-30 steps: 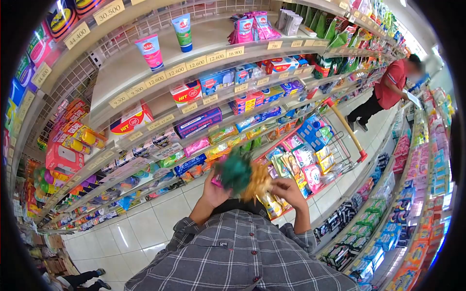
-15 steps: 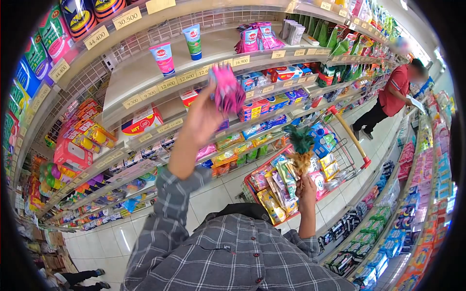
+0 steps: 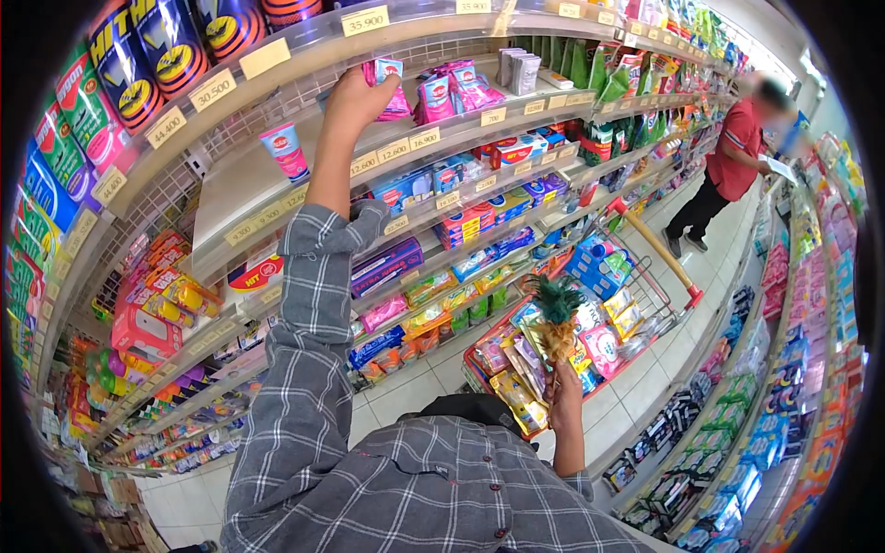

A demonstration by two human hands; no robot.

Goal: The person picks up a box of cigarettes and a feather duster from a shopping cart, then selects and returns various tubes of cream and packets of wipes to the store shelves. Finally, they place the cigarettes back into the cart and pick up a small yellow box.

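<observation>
My left hand [image 3: 358,100] reaches up to a shelf, its fingers closed around a bundle of pink sachets [image 3: 395,103]. The bundle is at the shelf, just left of a pile of similar pink sachets [image 3: 452,94]. A pink and blue tube [image 3: 286,155] stands on the same shelf, left of my wrist. Most of a second tube is hidden behind the hand. Lower right, my right hand [image 3: 565,396] grips a feather duster [image 3: 558,309] with dark green and tan feathers, held upright in front of the shopping cart.
The shopping cart [image 3: 656,251] stands on the tiled floor, loaded with bright packets. Shelf price labels [image 3: 394,150] line the edges. Spray cans [image 3: 166,46] fill the upper left. A person in a red shirt [image 3: 737,152] stands beyond the cart, holding paper. More stocked shelves [image 3: 737,405] run along the right.
My left hand has carried the pink sachets up and left onto the shelf beside the pile. The feather duster in my right hand has shifted slightly down and left. The view has shifted a little.
</observation>
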